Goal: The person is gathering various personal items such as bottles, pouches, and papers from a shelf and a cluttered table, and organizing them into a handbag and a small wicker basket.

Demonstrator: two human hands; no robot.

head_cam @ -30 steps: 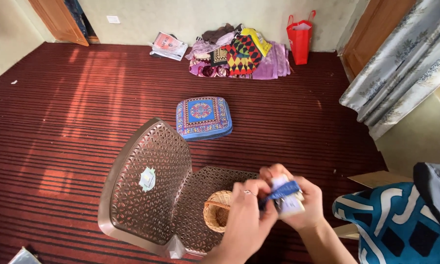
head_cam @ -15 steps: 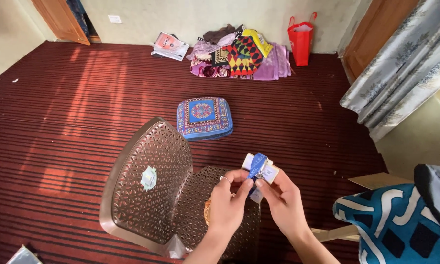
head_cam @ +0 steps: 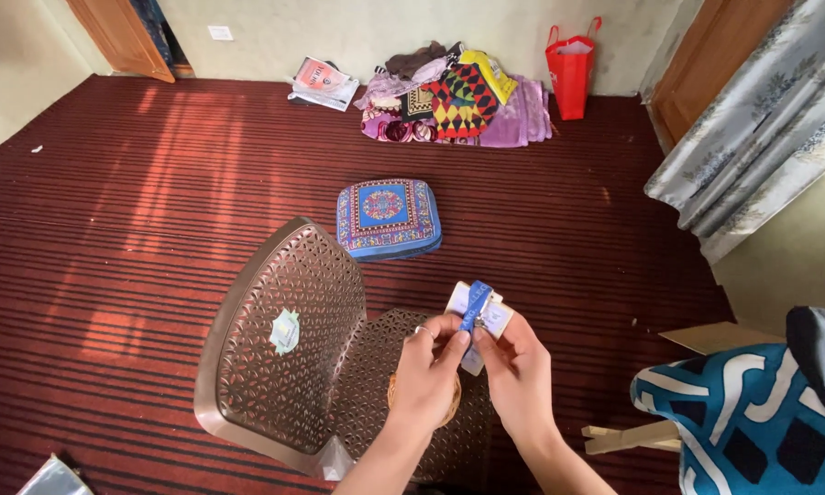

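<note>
Hands unmoved since before, left hand [head_cam: 428, 367], right hand [head_cam: 515, 367], each grip clamped on blue-banded white packet [head_cam: 477, 312]

Both hands have risen from low over the chair's seat [head_cam: 412, 367] toward its far edge; the left hand [head_cam: 428, 374] and right hand [head_cam: 513, 367] now sit side by side, no longer overlapped; the small white and blue packet [head_cam: 478, 314] stands upright between the fingertips, clear of the woven basket [head_cam: 399, 396]; more of the wrists shows.
</note>
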